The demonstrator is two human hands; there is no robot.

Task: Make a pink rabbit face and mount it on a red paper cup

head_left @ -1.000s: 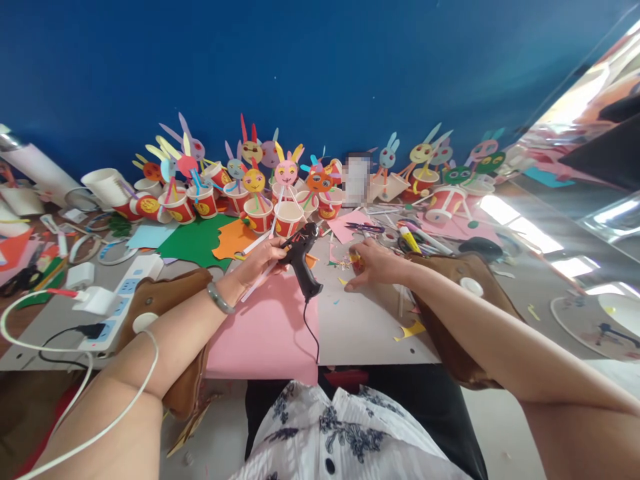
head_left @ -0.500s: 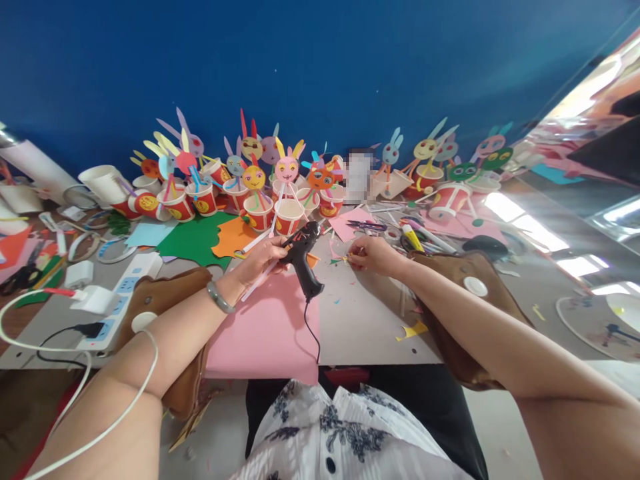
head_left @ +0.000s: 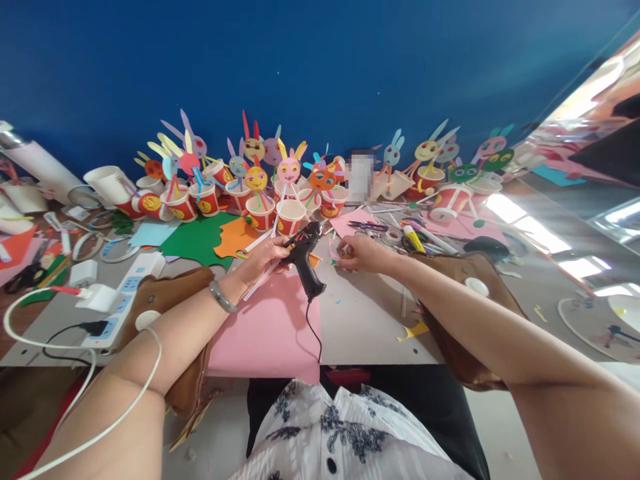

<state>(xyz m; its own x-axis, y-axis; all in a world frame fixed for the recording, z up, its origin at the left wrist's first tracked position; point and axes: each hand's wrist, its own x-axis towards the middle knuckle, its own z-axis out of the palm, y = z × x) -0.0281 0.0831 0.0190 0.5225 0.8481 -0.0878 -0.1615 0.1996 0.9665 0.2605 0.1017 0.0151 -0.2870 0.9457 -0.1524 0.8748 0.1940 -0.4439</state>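
Note:
A black hot glue gun [head_left: 307, 265] hangs handle down over the pink sheet [head_left: 265, 333], its cord running toward the table's front edge. Around its upper part are the closed fingers of my left hand [head_left: 267, 259], and a pale strip [head_left: 257, 281] slants below that hand. My right hand [head_left: 363, 255] is low over the grey table just right of the glue gun, fingers pinched together near small paper scraps; what they hold is too small to name. Behind both hands stand red-and-white paper cups [head_left: 291, 217] with paper rabbit faces [head_left: 289, 171].
A white power strip [head_left: 131, 287] with plugs and cables lies at the left. Brown cushions lie under both forearms. Green paper [head_left: 195, 240], orange paper [head_left: 235, 237], scissors [head_left: 367, 227] and markers [head_left: 430, 237] are spread behind. A yellow scrap [head_left: 414, 330] lies at front right.
My right hand has moved slightly left, toward the glue gun, over the small scraps. My left hand still holds the glue gun in nearly the same place.

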